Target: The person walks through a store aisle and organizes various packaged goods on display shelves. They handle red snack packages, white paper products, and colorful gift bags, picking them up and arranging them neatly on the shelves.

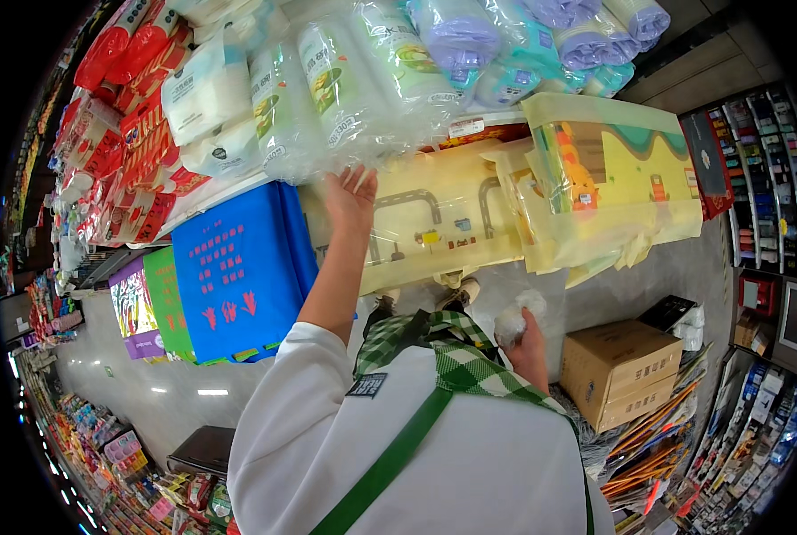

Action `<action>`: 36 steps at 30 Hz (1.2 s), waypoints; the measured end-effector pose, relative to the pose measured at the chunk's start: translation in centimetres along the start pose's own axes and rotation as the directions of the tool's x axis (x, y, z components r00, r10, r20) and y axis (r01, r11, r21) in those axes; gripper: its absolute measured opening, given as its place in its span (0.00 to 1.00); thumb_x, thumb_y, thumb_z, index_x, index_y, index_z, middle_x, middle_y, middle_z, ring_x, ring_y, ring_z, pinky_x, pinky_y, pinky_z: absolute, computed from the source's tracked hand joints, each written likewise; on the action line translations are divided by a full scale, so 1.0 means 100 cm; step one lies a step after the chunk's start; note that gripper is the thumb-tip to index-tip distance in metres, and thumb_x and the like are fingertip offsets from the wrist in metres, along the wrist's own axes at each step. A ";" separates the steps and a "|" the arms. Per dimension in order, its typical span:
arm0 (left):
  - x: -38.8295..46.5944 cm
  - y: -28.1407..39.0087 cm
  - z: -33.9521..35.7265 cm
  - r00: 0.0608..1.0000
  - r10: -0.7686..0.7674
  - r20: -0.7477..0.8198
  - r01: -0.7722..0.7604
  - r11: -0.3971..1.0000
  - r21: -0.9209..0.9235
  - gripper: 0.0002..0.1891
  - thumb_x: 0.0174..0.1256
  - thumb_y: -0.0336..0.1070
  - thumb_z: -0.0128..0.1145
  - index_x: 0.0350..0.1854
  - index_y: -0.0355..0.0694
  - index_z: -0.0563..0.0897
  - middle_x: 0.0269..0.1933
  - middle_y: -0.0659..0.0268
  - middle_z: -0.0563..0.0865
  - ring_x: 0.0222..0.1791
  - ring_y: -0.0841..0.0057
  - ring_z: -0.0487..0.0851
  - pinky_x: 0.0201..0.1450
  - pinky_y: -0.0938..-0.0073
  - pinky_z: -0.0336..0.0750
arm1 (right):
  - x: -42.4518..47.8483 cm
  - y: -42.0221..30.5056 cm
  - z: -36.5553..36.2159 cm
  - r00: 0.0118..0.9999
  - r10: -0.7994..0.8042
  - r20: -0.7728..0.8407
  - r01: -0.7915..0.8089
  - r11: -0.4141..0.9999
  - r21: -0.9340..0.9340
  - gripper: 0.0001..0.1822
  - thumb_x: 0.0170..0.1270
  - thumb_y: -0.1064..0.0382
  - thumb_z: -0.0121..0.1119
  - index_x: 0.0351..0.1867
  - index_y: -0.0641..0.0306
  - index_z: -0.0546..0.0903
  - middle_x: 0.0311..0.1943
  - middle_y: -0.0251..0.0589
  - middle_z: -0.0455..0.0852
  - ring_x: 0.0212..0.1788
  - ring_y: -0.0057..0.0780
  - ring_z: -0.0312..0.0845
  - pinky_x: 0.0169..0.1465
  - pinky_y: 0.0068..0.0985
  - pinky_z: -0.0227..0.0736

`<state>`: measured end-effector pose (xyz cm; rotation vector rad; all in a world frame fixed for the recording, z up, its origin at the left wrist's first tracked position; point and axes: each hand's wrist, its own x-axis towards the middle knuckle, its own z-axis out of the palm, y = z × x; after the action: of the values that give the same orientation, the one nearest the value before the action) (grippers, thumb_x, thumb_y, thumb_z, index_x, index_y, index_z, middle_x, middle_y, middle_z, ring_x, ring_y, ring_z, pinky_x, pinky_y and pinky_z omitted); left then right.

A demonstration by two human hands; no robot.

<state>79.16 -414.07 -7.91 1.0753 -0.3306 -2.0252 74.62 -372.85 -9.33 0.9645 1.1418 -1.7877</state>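
Note:
My left hand point(354, 190) is raised palm up at the near ends of the clear-wrapped rolls of plastic bags point(331, 87). Its fingers are apart and the tips meet the loose clear film; no firm grip shows. Lower on the right, my right hand point(531, 351) is closed around a crumpled wad of clear plastic point(509, 326), part of which sticks out past the fingers. White packs point(208, 100) lie to the left of the rolls, and purple rolls point(462, 37) to the right.
Yellow folded mats point(432, 214) in clear wrap hang at the display's front, beside a blue printed sheet point(238, 267). A cardboard box point(619, 368) stands at right near stocked shelves point(766, 180). Red packs point(138, 160) fill the left end. A dark stool-like object point(204, 448) is lower left.

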 end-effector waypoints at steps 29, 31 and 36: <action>-0.018 -0.010 0.062 0.880 -0.243 0.407 0.035 0.889 0.456 0.17 0.60 0.36 0.56 0.50 0.39 0.70 0.48 0.63 0.77 0.45 0.73 0.77 0.45 0.71 0.73 | -0.028 0.021 0.029 0.984 -0.158 0.085 0.162 0.986 -0.042 0.21 0.64 0.57 0.52 0.54 0.65 0.69 0.46 0.43 0.78 0.46 0.39 0.76 0.49 0.38 0.73; -0.022 -0.006 0.066 0.870 -0.255 0.422 0.048 0.896 0.441 0.18 0.61 0.38 0.55 0.51 0.39 0.69 0.50 0.62 0.77 0.46 0.71 0.78 0.45 0.70 0.73 | -0.024 0.022 0.026 0.986 -0.135 0.101 0.140 0.990 -0.037 0.21 0.64 0.57 0.52 0.54 0.65 0.69 0.46 0.43 0.78 0.47 0.39 0.76 0.50 0.38 0.72; -0.017 -0.002 0.071 0.841 -0.317 0.439 0.177 0.927 0.331 0.19 0.65 0.46 0.53 0.51 0.40 0.69 0.53 0.59 0.78 0.46 0.68 0.79 0.47 0.67 0.73 | -0.033 0.023 0.035 0.990 -0.126 0.062 0.129 0.990 -0.050 0.19 0.64 0.57 0.51 0.53 0.66 0.70 0.46 0.44 0.79 0.47 0.40 0.76 0.49 0.38 0.73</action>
<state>74.04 -413.62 -2.75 0.7781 -0.7930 -2.5387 77.41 -376.09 -6.05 0.8178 1.2327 -1.8638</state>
